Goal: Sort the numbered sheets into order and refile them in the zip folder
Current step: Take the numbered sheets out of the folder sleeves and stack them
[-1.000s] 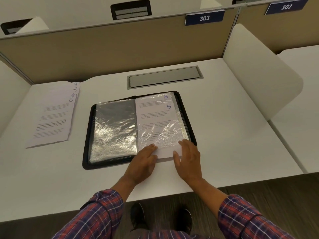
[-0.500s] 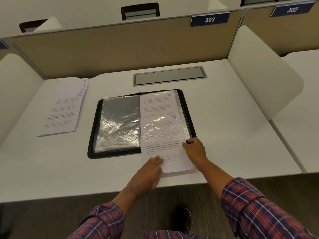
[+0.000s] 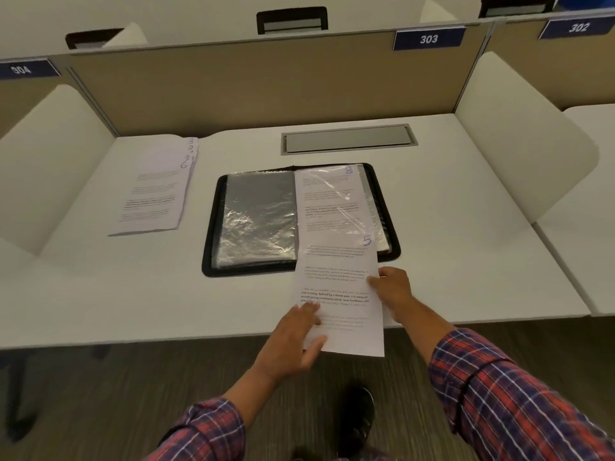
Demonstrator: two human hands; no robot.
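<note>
The person appears to be sliding the white printed sheet marked 5 [image 3: 339, 294] toward themselves from the open black zip folder [image 3: 210, 234]. The sheet's top edge lies over the near end of the right-hand clear sleeve, and its lower part hangs past the edge of the white desk [image 3: 466, 244]. I cannot tell whether the top strip is inside the plastic.

The left hand [image 3: 289, 341] lies almost flat on the sheet's lower left, fingers straight and the thumb by the bottom corner. The right hand [image 3: 394, 291] pinches the right edge, thumb on top and fingers hidden below.

To do this well, I would pull evenly with both hands, straight along the sleeve and low to the desk, so the paper neither creases nor drags the plastic. The overhanging end needs support before it sags. The sheet probably belongs with the loose white pile [image 3: 156, 194] at the far left, placed by its number.

By count there is one folder. One sheet marked 8 [image 3: 327, 194] sits in the right sleeve, and one crinkled empty sleeve [image 3: 259, 221] shows on the left. Sheet 5 is the one in hand. The pile holds several sheets with a 6 on top, and I cannot count them exactly. One grey hatch [image 3: 346, 141] is set in the desk.
</note>
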